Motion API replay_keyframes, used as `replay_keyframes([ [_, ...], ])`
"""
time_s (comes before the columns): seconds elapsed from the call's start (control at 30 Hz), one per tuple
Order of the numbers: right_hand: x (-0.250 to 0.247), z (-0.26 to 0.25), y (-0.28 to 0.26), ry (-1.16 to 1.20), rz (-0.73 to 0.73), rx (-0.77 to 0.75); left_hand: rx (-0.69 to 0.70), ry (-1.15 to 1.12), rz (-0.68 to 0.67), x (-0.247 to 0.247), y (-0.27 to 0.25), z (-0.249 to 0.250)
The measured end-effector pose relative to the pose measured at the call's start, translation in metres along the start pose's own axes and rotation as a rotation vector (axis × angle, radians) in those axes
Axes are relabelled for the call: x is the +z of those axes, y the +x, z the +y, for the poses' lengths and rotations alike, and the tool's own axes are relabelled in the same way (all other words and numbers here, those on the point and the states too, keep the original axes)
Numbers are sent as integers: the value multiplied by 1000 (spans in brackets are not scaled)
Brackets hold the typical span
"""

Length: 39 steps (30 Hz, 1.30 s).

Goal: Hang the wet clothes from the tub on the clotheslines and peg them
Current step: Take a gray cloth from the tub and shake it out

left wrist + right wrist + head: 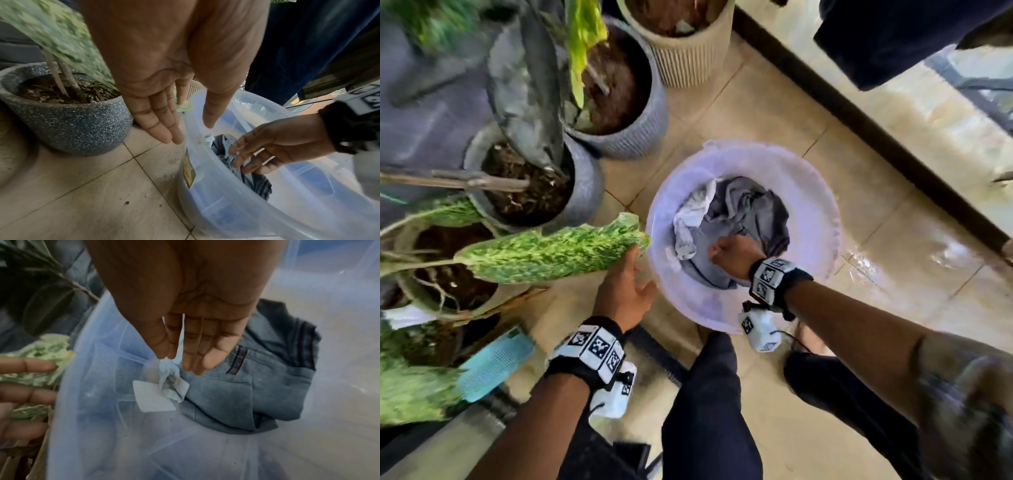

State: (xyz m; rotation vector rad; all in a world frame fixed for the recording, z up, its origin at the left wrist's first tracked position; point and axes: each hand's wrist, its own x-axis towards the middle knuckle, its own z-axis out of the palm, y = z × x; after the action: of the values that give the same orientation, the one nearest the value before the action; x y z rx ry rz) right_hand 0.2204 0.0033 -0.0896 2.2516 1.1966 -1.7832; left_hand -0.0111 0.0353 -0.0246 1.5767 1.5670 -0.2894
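A translucent tub (808, 192) (226, 211) (102, 369) stands on the tiled floor. Inside lie a crumpled grey garment (750, 209) (252, 180) (236, 389) with a striped trim and a white cloth (693, 212) (174, 386). My right hand (732, 251) (257, 149) (180, 361) reaches down into the tub, fingers nearly straight, tips at the grey garment. A thin strip of the white cloth lies against those fingers. My left hand (633, 277) (189, 131) hovers flat and empty just outside the tub's left rim, its fingers (26, 392) against a leaf.
Speckled grey plant pots (582, 192) (72, 126) and a ribbed beige pot (688, 51) crowd the tub's left and far side. A variegated leaf (551, 253) overhangs the left rim. A dark garment (893, 41) hangs at top right beyond a dark floor strip (859, 120). The tiles to the right look wet.
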Motion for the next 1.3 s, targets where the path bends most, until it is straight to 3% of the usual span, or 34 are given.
replay_keyframes([
  [0.2,15,6,47,-199,-52,62,62,-148,37,22,7,2],
  [0.57,44,29,88,-302,-146,152,26,-316,119,34,9,-19],
  [0.73,35,26,76,-347,-183,92,38,-349,137,36,11,-18],
  [0.9,16,33,72,-317,-271,156,98,-341,133,36,10,-20],
  [1.03,7,39,66,-306,-243,196,133,-330,126,41,8,-25],
  [1.13,8,43,58,-401,-213,187,158,-307,129,42,9,-26],
  [1.3,2,28,16,-545,-295,91,199,-175,97,35,3,-19],
])
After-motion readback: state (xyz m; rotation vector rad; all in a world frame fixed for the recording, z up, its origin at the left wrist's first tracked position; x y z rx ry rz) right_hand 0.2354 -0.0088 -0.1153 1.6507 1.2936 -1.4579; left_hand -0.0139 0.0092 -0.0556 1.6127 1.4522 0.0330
